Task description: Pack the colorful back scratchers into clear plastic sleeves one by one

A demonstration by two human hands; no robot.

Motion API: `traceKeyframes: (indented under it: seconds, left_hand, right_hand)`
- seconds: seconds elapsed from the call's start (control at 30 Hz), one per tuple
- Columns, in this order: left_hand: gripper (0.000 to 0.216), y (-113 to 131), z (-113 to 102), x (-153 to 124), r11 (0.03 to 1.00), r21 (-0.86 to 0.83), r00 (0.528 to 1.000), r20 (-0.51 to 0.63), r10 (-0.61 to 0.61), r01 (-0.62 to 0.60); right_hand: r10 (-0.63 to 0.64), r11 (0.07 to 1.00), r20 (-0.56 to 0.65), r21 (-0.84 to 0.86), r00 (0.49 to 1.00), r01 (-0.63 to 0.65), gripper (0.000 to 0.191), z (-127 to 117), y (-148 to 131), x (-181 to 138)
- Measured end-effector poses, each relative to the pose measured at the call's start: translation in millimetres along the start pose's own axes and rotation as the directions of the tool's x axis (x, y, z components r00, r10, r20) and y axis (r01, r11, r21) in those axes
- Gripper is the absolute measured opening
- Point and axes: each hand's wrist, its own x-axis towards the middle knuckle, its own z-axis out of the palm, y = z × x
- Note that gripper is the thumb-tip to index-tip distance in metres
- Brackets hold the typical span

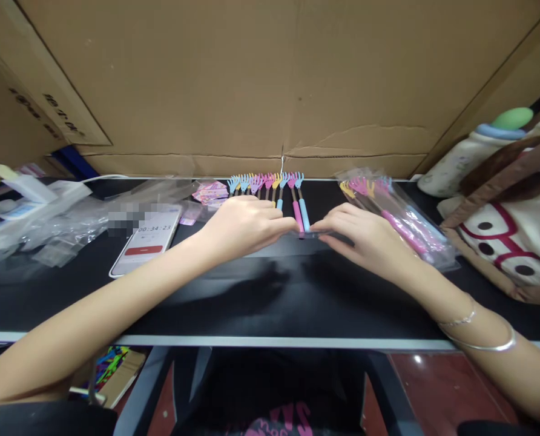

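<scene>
Between both hands a thin clear plastic bag (314,234) is stretched at its edge, most of it hard to make out. My left hand (247,224) pinches its left side, and my right hand (358,233) pinches its right side. Just behind lies a row of several back scratchers (303,209) with small claw heads in blue, pink, purple and yellow; my left hand hides some of their handles. Right of my right hand, more back scratchers (401,233) lie inside clear plastic packaging.
A phone (145,242) showing a timer lies left, beside crumpled clear bags (77,224) and a white charger (29,197). Printed cards (210,192) sit behind my left hand. At right stand a bottle (463,154) and a cloth bag (515,224). Cardboard (252,79) walls the back.
</scene>
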Motion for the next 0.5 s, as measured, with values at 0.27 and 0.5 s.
traceKeyframes:
  seconds: [0.27,0.5]
  left_hand:
    - [0.027,-22.1,-0.8,-21.3,0.991,-0.085,0.994,0.008,-0.105,0.106]
    - [0.019,-35.8,1.2,-37.1,0.966,-0.048,0.967,0.028,-0.254,0.255]
  right_hand:
    - [0.117,0.983,0.034,0.139,0.993,-0.121,0.017,-2.0,9.0,-5.6]
    - [0.26,0.874,0.186,0.372,0.947,-0.313,0.014,-7.9,19.4,-3.1]
